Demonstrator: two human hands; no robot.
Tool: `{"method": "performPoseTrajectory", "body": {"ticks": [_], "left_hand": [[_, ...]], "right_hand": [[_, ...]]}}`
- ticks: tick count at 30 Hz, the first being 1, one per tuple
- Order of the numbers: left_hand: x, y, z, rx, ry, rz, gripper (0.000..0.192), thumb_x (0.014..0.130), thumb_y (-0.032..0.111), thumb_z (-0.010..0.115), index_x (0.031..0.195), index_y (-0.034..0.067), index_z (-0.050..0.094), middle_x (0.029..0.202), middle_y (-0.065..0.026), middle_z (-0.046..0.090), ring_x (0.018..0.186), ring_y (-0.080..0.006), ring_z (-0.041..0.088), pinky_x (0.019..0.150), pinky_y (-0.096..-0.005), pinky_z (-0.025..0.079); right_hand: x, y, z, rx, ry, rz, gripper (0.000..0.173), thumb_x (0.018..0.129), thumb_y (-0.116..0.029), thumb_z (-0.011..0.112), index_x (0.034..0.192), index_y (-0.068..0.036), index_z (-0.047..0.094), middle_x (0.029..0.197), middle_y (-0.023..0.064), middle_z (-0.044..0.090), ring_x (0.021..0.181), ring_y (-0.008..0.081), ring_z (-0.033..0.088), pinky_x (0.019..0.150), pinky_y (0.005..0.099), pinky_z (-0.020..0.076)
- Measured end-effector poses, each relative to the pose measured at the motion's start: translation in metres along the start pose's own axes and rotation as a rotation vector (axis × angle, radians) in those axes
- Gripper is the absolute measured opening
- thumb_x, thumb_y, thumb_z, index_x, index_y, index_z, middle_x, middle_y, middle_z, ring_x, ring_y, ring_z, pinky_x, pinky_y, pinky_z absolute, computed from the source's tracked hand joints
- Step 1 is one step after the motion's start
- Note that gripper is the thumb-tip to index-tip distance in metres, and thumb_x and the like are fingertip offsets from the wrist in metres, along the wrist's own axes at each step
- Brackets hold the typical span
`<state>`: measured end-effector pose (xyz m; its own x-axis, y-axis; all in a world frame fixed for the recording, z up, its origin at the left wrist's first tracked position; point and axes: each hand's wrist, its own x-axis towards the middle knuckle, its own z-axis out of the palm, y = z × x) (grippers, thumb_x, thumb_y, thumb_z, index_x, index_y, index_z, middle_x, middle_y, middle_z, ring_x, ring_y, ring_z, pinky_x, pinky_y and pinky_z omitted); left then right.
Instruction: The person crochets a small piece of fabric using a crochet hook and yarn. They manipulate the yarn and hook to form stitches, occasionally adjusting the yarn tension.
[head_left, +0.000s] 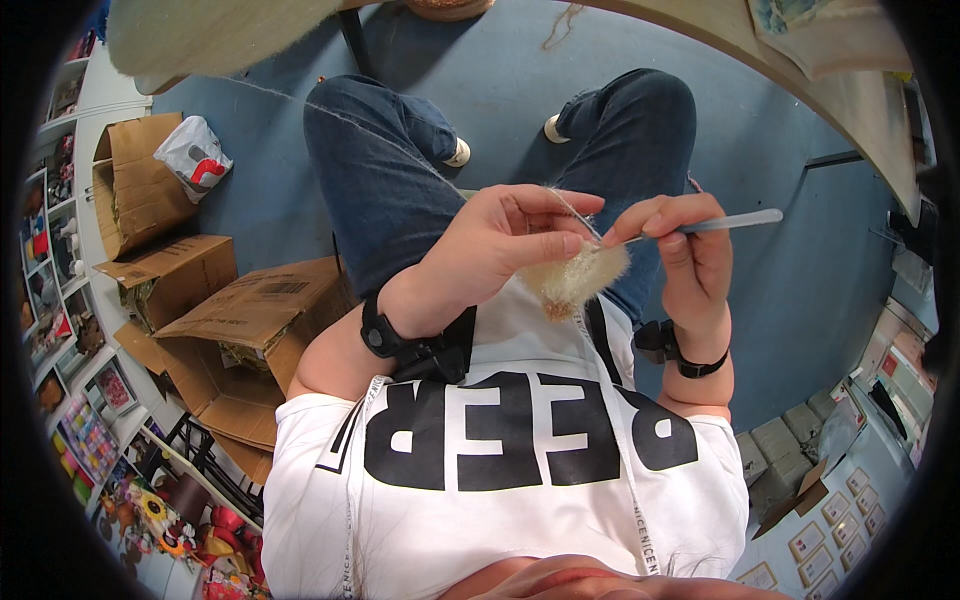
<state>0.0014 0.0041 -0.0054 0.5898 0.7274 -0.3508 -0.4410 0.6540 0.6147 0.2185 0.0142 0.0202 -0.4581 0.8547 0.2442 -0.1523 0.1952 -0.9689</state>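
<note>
My left hand pinches the upper left edge of a small fuzzy cream crocheted piece with a tan patch at its lower end. A strand of yarn runs from the upper left over my thigh to this hand and passes over its fingers. My right hand grips a crochet hook with a pale translucent handle. The hook's metal end meets the top edge of the piece, close to my left thumb; its very tip is hard to make out. Both hands are above my lap, almost touching.
A wooden table curves across the top right, with a large fuzzy cream item at the upper left. Open cardboard boxes and a plastic bag stand at the left beside shelves. Grey wrapped blocks lie at the lower right.
</note>
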Motion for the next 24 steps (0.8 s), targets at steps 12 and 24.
{"method": "performPoseTrajectory", "body": {"ticks": [12, 24], "left_hand": [[-0.003, 0.007, 0.008, 0.094, 0.004, 0.072, 0.05, 0.086, 0.006, 0.067, 0.132, -0.003, 0.048, 0.098, -0.0056, 0.065, 0.094, -0.0109, 0.061, 0.089, -0.0261, 0.046], [-0.003, 0.008, 0.007, 0.078, -0.014, 0.02, 0.055, 0.082, 0.006, 0.071, 0.132, -0.001, 0.05, 0.097, -0.0025, 0.06, 0.095, -0.0102, 0.056, 0.091, -0.0252, 0.044]], "right_hand": [[-0.001, 0.011, 0.013, 0.046, 0.21, 0.004, 0.016, 0.102, -0.018, 0.041, 0.108, -0.005, 0.046, 0.089, 0.0145, 0.065, 0.083, 0.0187, 0.064, 0.071, 0.0292, 0.0491], [-0.005, 0.024, 0.023, 0.414, 0.314, 0.171, 0.02, 0.103, -0.025, 0.038, 0.11, -0.006, 0.042, 0.093, 0.0161, 0.063, 0.088, 0.02, 0.063, 0.08, 0.0296, 0.0505]]}}
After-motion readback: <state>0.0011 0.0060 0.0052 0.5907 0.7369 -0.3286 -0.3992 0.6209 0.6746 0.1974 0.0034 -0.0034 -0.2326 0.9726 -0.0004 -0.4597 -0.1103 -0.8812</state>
